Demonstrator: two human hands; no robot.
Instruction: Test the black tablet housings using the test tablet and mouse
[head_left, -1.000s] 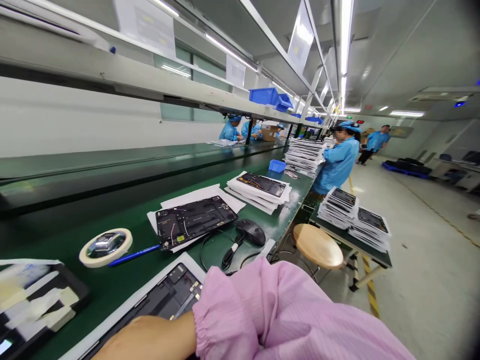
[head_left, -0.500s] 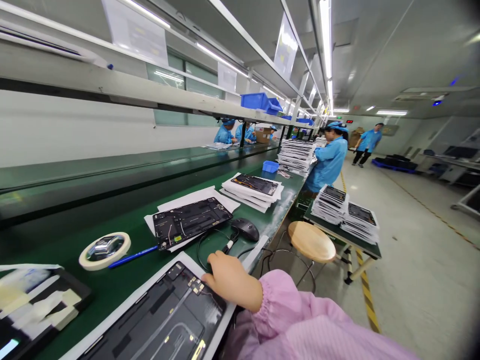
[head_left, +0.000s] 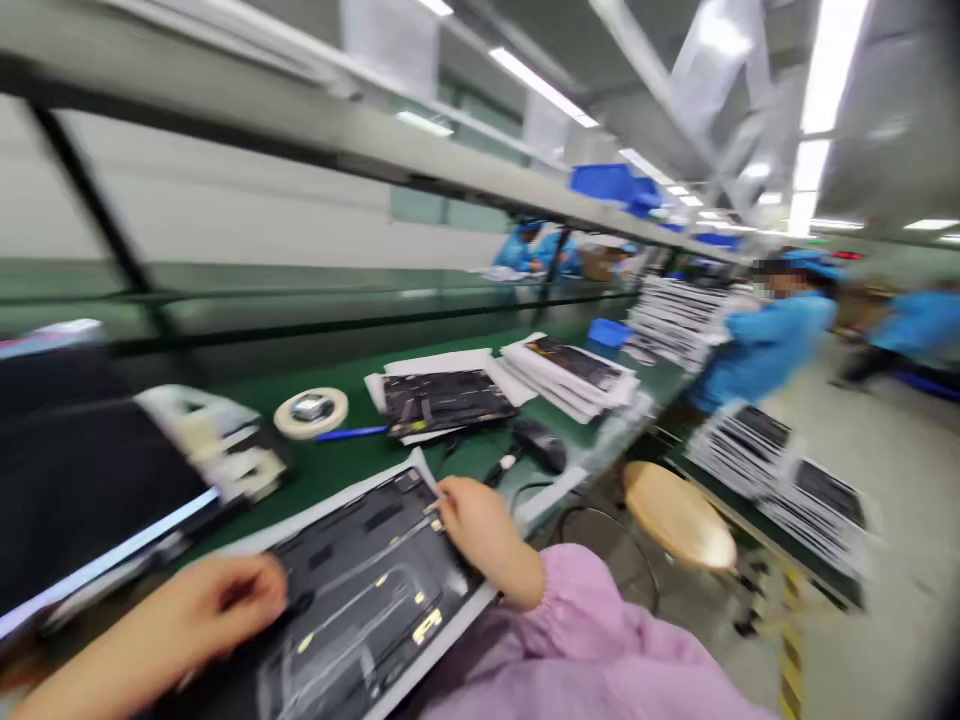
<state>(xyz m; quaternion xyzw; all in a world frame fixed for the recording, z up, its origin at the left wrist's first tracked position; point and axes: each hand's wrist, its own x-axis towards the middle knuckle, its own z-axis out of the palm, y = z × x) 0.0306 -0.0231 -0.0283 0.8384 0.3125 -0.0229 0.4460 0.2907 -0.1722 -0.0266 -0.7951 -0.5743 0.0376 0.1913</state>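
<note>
A black tablet back housing (head_left: 360, 560) with thin cables and gold contacts lies on a white sheet (head_left: 450, 640) at the bench's near edge. My right hand (head_left: 484, 530) is closed at its upper right corner, thumb and fingers pinching the edge. Over the housing's left side is my left hand (head_left: 225, 605), its fingers curled in; whatever they may hold is hidden. Beyond the housing, a second tablet housing (head_left: 450, 400) rests on white sheets, with a blue pen (head_left: 351, 433) and a roll of tape (head_left: 281, 415) to its left.
A black mouse (head_left: 540, 443) with its cable sits right of the second housing. Behind are stacked housings (head_left: 577, 375) and a blue bin (head_left: 609, 332). A dark screen (head_left: 82, 470) stands at left. A wooden stool (head_left: 679, 515) and a co-worker in blue (head_left: 780, 325) are at right.
My left hand has come into view over the housing from the lower left. My right hand stays at the corner. The view has turned left, bringing in the dark screen.
</note>
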